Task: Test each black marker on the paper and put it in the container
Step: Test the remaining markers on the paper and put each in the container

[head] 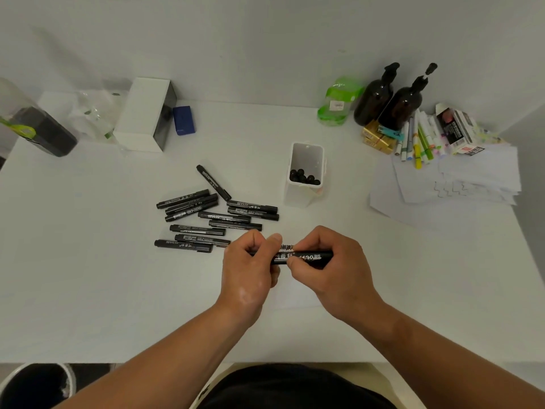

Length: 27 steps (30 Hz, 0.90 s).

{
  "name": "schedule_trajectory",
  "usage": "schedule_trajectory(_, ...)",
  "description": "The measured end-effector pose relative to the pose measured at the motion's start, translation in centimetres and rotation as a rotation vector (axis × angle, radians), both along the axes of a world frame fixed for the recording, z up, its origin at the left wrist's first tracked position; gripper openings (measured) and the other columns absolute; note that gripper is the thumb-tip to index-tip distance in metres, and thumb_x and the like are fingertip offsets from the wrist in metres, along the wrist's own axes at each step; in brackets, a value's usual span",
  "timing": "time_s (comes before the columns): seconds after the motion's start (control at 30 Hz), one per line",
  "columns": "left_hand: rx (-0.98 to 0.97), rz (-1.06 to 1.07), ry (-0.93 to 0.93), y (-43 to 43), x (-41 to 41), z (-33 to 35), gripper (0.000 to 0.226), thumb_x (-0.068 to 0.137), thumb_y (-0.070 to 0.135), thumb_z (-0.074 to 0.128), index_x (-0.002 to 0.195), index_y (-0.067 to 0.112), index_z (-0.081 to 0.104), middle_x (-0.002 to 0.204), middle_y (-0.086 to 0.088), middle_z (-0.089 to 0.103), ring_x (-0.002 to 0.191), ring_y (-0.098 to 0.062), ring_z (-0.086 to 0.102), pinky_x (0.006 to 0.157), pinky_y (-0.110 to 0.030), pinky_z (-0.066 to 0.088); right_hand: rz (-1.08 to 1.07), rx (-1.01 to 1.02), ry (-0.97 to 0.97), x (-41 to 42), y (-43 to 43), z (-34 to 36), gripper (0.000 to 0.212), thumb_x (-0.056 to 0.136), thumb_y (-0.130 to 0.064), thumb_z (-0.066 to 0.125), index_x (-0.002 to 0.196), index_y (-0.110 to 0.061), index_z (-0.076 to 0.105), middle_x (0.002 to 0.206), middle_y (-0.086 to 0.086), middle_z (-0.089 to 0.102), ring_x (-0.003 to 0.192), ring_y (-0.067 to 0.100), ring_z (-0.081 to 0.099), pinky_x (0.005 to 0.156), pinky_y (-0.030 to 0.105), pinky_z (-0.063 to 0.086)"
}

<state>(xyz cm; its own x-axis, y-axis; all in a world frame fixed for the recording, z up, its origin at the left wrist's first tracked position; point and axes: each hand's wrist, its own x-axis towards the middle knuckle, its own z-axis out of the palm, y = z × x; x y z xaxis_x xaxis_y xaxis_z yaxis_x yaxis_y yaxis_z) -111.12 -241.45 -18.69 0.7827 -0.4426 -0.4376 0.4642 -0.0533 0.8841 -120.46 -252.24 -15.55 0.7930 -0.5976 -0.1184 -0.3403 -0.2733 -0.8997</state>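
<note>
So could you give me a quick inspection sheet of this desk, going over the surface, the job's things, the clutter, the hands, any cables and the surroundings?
Surface: white table, with scribbled test paper under the hands.
Job's things: loose black markers lie left of centre; white container holds several markers upright; one marker is held level.
Clutter: two brown pump bottles, green packet, coloured pens, paper stack, white box, blue object.
Hands: left hand and right hand both grip the held marker, at opposite ends.
Cables: nothing seen.
Surroundings: plain white wall; a bin at lower left.
</note>
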Motion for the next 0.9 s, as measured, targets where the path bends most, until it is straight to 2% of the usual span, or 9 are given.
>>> schedule_trajectory(0.17, -0.006, 0.007, -0.065, -0.3, 0.4, 0.7, 0.048, 0.092, 0.011, 0.066, 0.053, 0.018, 0.039, 0.051, -0.005, 0.038, 0.044, -0.018, 0.037, 0.041, -0.025, 0.034, -0.006, 0.012, -0.042, 0.1, 0.0, 0.0, 0.018, 0.078, -0.012, 0.082, 0.079, -0.026, 0.07, 0.072, -0.016, 0.071, 0.065, 0.003, 0.066, 0.059, 0.007, 0.046)
schedule_trajectory(0.3, -0.063, -0.186, -0.204, 0.5, 1.3, 1.1, 0.033, 0.083, 0.027, 0.074, 0.063, 0.017, 0.049, 0.051, -0.003, 0.049, 0.047, -0.02, 0.045, 0.044, -0.028, 0.039, 0.035, 0.109, -0.062, -0.2, -1.1, 0.4, 0.012, 0.078, -0.025, 0.078, 0.081, -0.031, 0.068, 0.073, -0.012, 0.072, 0.064, 0.007, 0.066, 0.06, 0.012, 0.047)
schedule_trajectory(0.37, -0.118, -0.278, -0.167, 0.7, 1.8, 1.2, 0.023, 0.074, 0.029, 0.076, 0.074, 0.018, 0.057, 0.057, -0.004, 0.054, 0.052, -0.02, 0.047, 0.05, -0.028, 0.042, 0.0, 0.229, -0.083, -0.2, -1.9, 0.3, 0.015, 0.077, -0.024, 0.079, 0.079, -0.027, 0.065, 0.067, -0.006, 0.068, 0.055, 0.007, 0.058, 0.055, 0.017, 0.045)
schedule_trajectory(0.47, -0.262, -0.273, 0.015, 0.9, 1.5, 0.6, 0.022, 0.068, 0.021, 0.079, 0.086, 0.021, 0.066, 0.066, -0.005, 0.054, 0.06, -0.021, 0.05, 0.059, -0.03, 0.046, -0.126, 0.557, -0.125, -0.1, -1.6, -0.5, 0.015, 0.077, -0.016, 0.072, 0.075, -0.019, 0.058, 0.061, 0.009, 0.056, 0.049, 0.016, 0.04, 0.047, 0.027, 0.035)
schedule_trajectory(0.57, -0.292, -0.234, 0.084, 0.8, 0.7, 0.0, 0.024, 0.071, 0.023, 0.08, 0.094, 0.024, 0.072, 0.081, -0.003, 0.065, 0.076, -0.021, 0.06, 0.07, -0.034, 0.048, -0.18, 0.804, -0.125, -0.1, -0.8, -1.2, 0.008, 0.08, -0.016, 0.066, 0.074, -0.018, 0.06, 0.068, 0.013, 0.062, 0.056, 0.02, 0.05, 0.052, 0.03, 0.041)
schedule_trajectory(0.63, -0.262, -0.223, 0.062, 0.8, 0.6, -0.4, 0.02, 0.079, 0.02, 0.075, 0.097, 0.027, 0.073, 0.103, -0.006, 0.074, 0.091, -0.022, 0.067, 0.078, -0.036, 0.051, -0.165, 0.703, -0.013, -0.2, -0.8, -1.5, 0.012, 0.086, -0.017, 0.07, 0.075, -0.017, 0.065, 0.078, 0.011, 0.069, 0.07, 0.019, 0.061, 0.065, 0.033, 0.05)
schedule_trajectory(0.7, -0.212, -0.226, 0.009, 0.9, 1.0, -0.6, 0.02, 0.083, 0.018, 0.07, 0.101, 0.027, 0.073, 0.106, -0.009, 0.076, 0.098, -0.023, 0.07, 0.085, -0.035, 0.055, -0.12, 0.398, 0.148, -0.5, -1.4, -2.0, 0.015, 0.089, -0.017, 0.075, 0.075, -0.02, 0.072, 0.079, -0.002, 0.073, 0.076, 0.009, 0.065, 0.076, 0.031, 0.051)
schedule_trajectory(0.8, -0.023, -0.326, -0.222, 1.0, 1.9, -0.9, 0.02, 0.085, 0.02, 0.073, 0.099, 0.034, 0.073, 0.091, 0.001, 0.076, 0.086, -0.012, 0.069, 0.071, -0.021, 0.053, -0.049, 0.217, 0.141, -0.3, -2.8, -1.4, 0.011, 0.084, -0.022, 0.079, 0.087, -0.031, 0.074, 0.079, -0.009, 0.074, 0.074, 0.007, 0.067, 0.073, 0.025, 0.048)
schedule_trajectory(0.9, 0.093, -0.447, -0.378, 0.8, 2.4, -1.7, 0.022, 0.089, 0.018, 0.074, 0.099, 0.038, 0.073, 0.089, 0.01, 0.075, 0.084, -0.009, 0.068, 0.07, -0.022, 0.053, 0.118, 0.143, 0.13, 0.5, -3.9, -0.6, 0.024, 0.078, -0.046, 0.071, 0.102, -0.045, 0.067, 0.078, -0.006, 0.071, 0.068, 0.008, 0.065, 0.062, 0.016, 0.047)
